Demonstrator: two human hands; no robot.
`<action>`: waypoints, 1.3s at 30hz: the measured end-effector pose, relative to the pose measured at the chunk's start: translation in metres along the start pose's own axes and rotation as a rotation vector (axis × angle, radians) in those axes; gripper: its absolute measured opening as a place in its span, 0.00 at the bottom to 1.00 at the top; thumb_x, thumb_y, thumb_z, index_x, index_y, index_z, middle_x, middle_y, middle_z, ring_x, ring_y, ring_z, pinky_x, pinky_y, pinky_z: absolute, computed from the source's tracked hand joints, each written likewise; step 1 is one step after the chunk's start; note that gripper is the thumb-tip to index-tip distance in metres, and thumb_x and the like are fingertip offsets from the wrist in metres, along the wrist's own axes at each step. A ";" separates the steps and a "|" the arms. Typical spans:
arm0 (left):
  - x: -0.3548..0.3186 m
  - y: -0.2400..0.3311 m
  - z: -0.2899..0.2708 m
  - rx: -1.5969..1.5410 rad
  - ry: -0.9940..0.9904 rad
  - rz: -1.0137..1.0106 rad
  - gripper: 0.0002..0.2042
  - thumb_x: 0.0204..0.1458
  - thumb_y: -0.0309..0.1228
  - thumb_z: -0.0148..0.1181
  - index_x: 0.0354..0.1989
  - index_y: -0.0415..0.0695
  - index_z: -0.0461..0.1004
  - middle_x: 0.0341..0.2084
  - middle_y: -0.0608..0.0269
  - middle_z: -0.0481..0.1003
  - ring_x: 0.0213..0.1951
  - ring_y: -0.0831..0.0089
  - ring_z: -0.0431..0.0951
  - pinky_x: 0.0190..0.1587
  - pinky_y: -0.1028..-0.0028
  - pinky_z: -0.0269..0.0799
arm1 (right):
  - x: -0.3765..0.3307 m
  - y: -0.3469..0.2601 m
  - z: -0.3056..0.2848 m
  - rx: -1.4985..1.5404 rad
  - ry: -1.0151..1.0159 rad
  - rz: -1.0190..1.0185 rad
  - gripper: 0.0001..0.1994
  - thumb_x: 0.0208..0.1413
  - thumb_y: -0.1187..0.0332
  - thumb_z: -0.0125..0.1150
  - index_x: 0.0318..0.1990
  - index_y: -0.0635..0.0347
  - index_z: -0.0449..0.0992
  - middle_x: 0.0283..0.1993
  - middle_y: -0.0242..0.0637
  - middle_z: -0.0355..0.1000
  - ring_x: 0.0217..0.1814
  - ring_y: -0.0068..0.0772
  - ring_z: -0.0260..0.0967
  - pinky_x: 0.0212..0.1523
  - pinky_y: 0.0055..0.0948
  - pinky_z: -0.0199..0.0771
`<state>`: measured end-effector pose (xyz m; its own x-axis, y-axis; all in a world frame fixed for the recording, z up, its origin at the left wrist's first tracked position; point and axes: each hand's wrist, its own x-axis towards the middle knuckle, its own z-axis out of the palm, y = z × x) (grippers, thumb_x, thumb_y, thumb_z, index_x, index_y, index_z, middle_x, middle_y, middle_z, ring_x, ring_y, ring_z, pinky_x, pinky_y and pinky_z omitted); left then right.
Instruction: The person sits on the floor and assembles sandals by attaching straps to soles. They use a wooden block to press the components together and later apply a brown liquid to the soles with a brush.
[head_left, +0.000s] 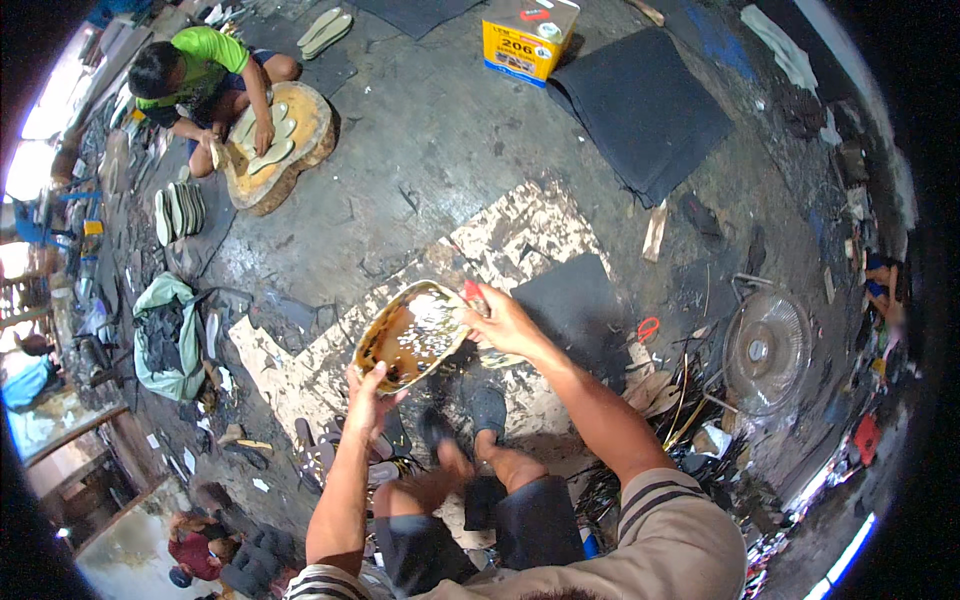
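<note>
Shallow pale-rimmed container [384, 338], brownish inside and scattered with white flecks, is what I have in front of me, held up tilted above a pale, dark-blotched floor sheet [545, 222]. From my remote view, the left hand [367, 402] is clamped on its near-left edge, thumb over the rim. The right hand [494, 322] is at the opposite edge, its fingers closed on a small red item [472, 290]; I can't tell whether they also grip the rim.

Just right of that hand I see a flat dark mat [572, 298]; farther right stands a round wire-caged fan [767, 352]. Up ahead are a yellow-and-white can [528, 45] and black sheets [650, 115]. At upper left, 1 co-worker [205, 60] in a green shirt sits at a thick wooden block [308, 110], 1 hand on a pale sole-shaped piece [272, 156]. Nearer lies a light green sack [160, 385] of dark material.
</note>
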<state>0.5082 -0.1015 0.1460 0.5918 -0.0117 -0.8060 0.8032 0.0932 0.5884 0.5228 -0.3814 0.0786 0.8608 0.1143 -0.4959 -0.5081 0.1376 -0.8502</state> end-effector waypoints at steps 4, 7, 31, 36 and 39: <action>-0.016 0.066 -0.006 -0.077 0.071 0.037 0.30 0.54 0.47 0.62 0.63 0.53 0.59 0.56 0.60 0.69 0.51 0.62 0.75 0.44 0.61 0.79 | 0.047 -0.071 0.025 0.007 -0.141 -0.019 0.24 0.61 0.60 0.64 0.56 0.66 0.65 0.36 0.35 0.74 0.31 0.21 0.73 0.27 0.24 0.76; 0.010 0.086 -0.014 -0.171 0.073 -0.027 0.30 0.54 0.45 0.63 0.65 0.58 0.59 0.59 0.64 0.68 0.55 0.63 0.74 0.46 0.59 0.78 | 0.089 -0.114 0.026 0.078 -0.233 -0.011 0.25 0.59 0.57 0.67 0.53 0.67 0.65 0.34 0.35 0.74 0.29 0.22 0.72 0.25 0.26 0.74; 0.552 0.174 0.266 -0.125 0.015 0.155 0.30 0.53 0.43 0.62 0.63 0.58 0.56 0.51 0.61 0.67 0.49 0.61 0.73 0.44 0.60 0.76 | 0.504 0.034 -0.467 -0.687 0.403 -0.043 0.24 0.62 0.53 0.60 0.52 0.66 0.65 0.44 0.51 0.71 0.42 0.45 0.72 0.43 0.41 0.73; 0.622 0.133 0.261 -0.285 0.014 0.205 0.30 0.52 0.44 0.62 0.62 0.56 0.57 0.55 0.60 0.66 0.48 0.59 0.73 0.43 0.60 0.76 | 0.495 -0.031 -0.476 -1.086 0.055 -0.270 0.18 0.59 0.61 0.62 0.50 0.65 0.72 0.45 0.50 0.75 0.46 0.41 0.75 0.47 0.39 0.73; 0.633 0.117 0.268 -0.298 0.008 0.167 0.30 0.52 0.45 0.61 0.62 0.56 0.57 0.55 0.61 0.67 0.49 0.59 0.73 0.41 0.60 0.77 | 0.462 -0.158 -0.468 -0.725 0.018 -0.388 0.08 0.57 0.66 0.65 0.37 0.63 0.79 0.29 0.35 0.75 0.29 0.21 0.73 0.32 0.30 0.74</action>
<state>0.9948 -0.3647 -0.2780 0.7121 0.0358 -0.7012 0.6394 0.3796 0.6687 1.0142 -0.8110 -0.0991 0.9749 0.1727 -0.1405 -0.0345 -0.5063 -0.8617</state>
